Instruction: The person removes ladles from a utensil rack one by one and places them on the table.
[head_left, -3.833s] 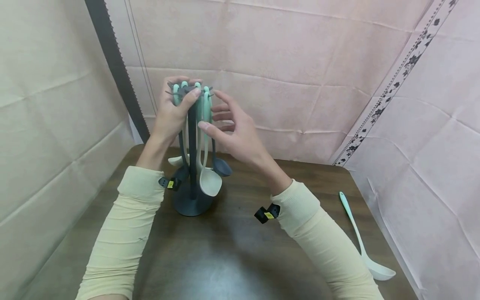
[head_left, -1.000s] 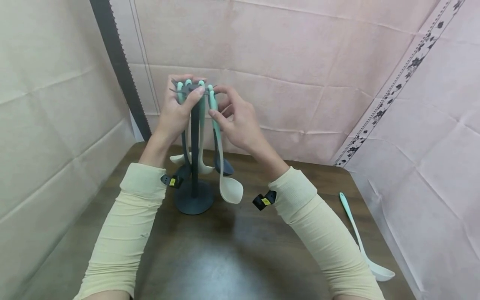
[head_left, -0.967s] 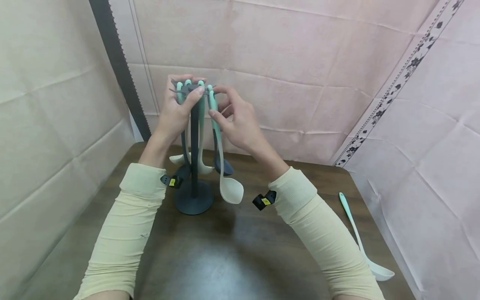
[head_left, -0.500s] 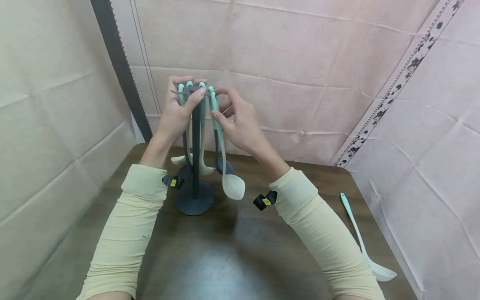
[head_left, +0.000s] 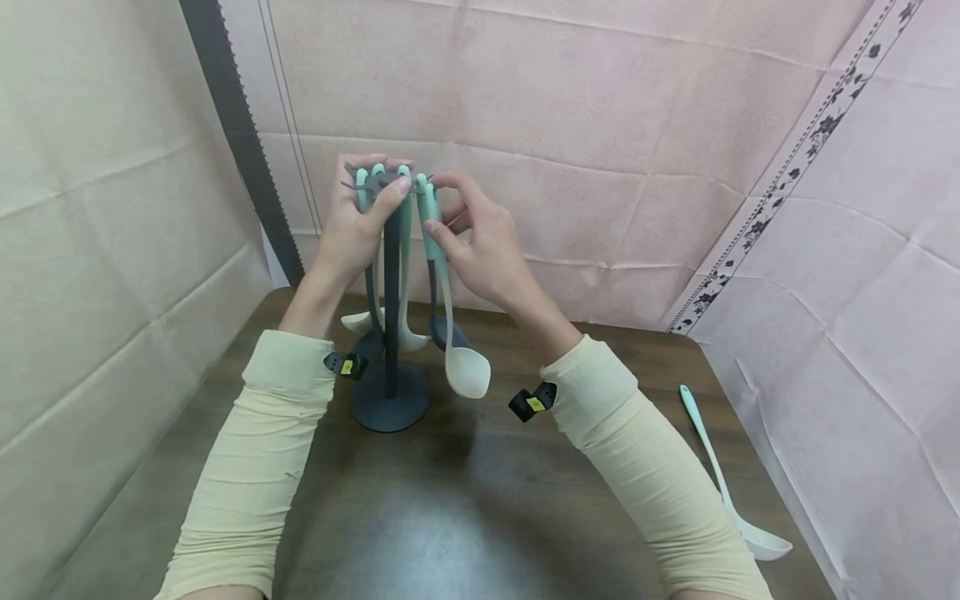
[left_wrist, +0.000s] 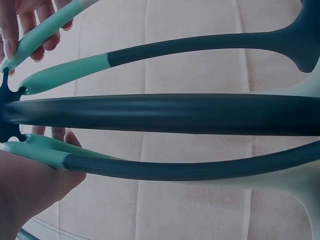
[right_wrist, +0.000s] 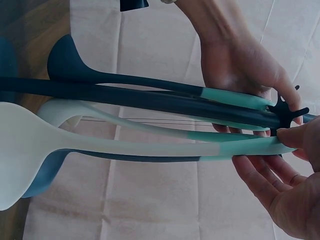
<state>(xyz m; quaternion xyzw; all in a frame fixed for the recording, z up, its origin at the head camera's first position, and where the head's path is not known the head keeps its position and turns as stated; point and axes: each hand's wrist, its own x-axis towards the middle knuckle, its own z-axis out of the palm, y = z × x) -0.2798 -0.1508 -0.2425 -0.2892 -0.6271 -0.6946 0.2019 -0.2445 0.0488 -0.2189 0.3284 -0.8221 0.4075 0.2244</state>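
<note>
A dark utensil stand [head_left: 392, 317] rises at the left of the table, its hooked top gripped by my left hand [head_left: 347, 233]. Thumb and fingers of my right hand [head_left: 483, 246] pinch the mint-green handle of a white spoon [head_left: 467, 372] near its upper end. In the right wrist view the spoon [right_wrist: 20, 155] lies in front of a dark-blue ladle-like utensil [right_wrist: 47, 175]. That handle end is at a hook; whether it is fully hooked I cannot tell. Several other white and dark-blue utensils hang from the stand, with my left fingers partly behind their handles.
A white ladle [head_left: 761, 540] with a mint-green handle lies on the right side of the brown wooden table [head_left: 570, 500]. The stand's round base [head_left: 390, 408] sits on the table. Pale cloth walls [head_left: 570, 208] enclose the back and both sides.
Since the oldest frame, my right fingers have closed on the white spoon's handle, and its bowl has shifted right, away from the pole. Over the last half second hardly anything moves.
</note>
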